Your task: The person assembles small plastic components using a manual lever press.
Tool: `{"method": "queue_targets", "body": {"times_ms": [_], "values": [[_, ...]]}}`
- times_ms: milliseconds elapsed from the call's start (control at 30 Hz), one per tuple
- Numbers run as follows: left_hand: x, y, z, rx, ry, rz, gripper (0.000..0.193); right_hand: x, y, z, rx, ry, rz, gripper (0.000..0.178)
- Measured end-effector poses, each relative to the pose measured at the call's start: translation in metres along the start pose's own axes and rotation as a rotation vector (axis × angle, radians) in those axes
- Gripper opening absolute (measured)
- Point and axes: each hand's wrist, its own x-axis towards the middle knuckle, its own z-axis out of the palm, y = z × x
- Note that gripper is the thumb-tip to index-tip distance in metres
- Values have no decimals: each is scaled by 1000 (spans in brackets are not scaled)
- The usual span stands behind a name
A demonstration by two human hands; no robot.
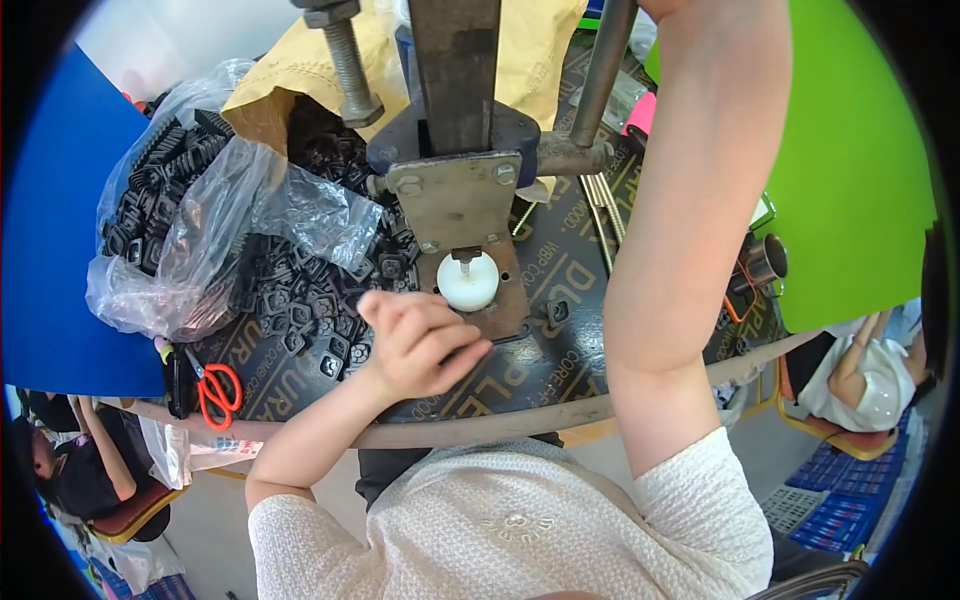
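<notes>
My left hand [425,347] is curled beside the front left of a round white block [468,284] on a hand press. Its fingers bend inward, and whatever they hold, if anything, is hidden. Just above the block sits the press's small dark metal tip [466,254], below a bolted steel plate [458,203]. My right arm [690,200] reaches up past the press's lever [604,75]. Only the wrist edge of my right hand [668,8] shows at the top, so its fingers are out of sight. One square black plastic piece [557,312] lies right of the press.
Many black plastic pieces [300,290] spill left of the press, from a clear bag [190,230] and a brown paper sack [265,110]. Red-handled scissors [217,395] lie at the table's left edge. Metal rods [603,215] lie right. Blue [70,220] and green [850,170] panels flank the table; others sit beyond.
</notes>
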Motion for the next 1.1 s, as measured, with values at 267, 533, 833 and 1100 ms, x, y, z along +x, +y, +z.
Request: {"method": "queue_targets", "body": {"times_ms": [267, 533, 833, 1100], "values": [[-4, 25, 2, 32, -128, 89, 31, 8, -2, 0, 40, -4, 138, 26], [32, 42, 56, 246, -498, 151, 44, 17, 3, -13, 69, -101, 165, 35], [39, 50, 70, 156, -522, 151, 15, 22, 12, -18, 103, -137, 220, 40], [64, -12, -62, -500, -456, -650, 37, 17, 10, -20, 104, -95, 243, 31]]}}
